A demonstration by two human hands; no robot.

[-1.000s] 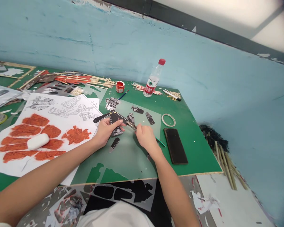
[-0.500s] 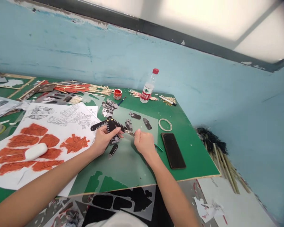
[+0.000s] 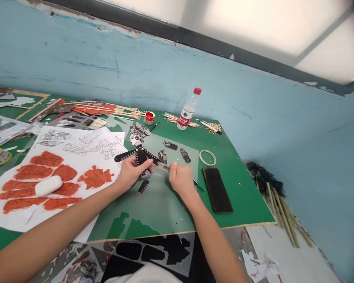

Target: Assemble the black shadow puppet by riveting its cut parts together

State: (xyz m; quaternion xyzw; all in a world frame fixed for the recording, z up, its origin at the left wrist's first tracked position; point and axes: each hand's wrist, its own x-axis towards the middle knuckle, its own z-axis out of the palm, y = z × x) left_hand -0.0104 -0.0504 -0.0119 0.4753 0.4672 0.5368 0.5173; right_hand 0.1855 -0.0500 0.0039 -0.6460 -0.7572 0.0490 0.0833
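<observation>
My left hand (image 3: pixel 131 172) grips the black torso of a jointed shadow-puppet figure (image 3: pixel 138 154) on the green table (image 3: pixel 242 196). My right hand (image 3: pixel 181 179) pinches the end of the puppet's arm piece (image 3: pixel 164 166), fingers closed. The puppet's head cutout (image 3: pixel 138 133) lies just beyond. Loose black puppet pieces (image 3: pixel 185 155) lie on a translucent sheet (image 3: pixel 162 196) around my hands, one (image 3: pixel 142 188) below my left hand.
A black phone (image 3: pixel 217 189) and a tape ring (image 3: pixel 208 157) lie to the right. A water bottle (image 3: pixel 188 110) and a red paint jar (image 3: pixel 149 117) stand near the blue wall. Paper with red prints (image 3: pixel 47 184) and a white eraser-like block (image 3: pixel 48 185) lie left. Bamboo sticks (image 3: pixel 286 220) lie off the table's right.
The view has shifted slightly; my hands stay on the puppet, with the right hand still pinching the arm piece. Nothing was let go.
</observation>
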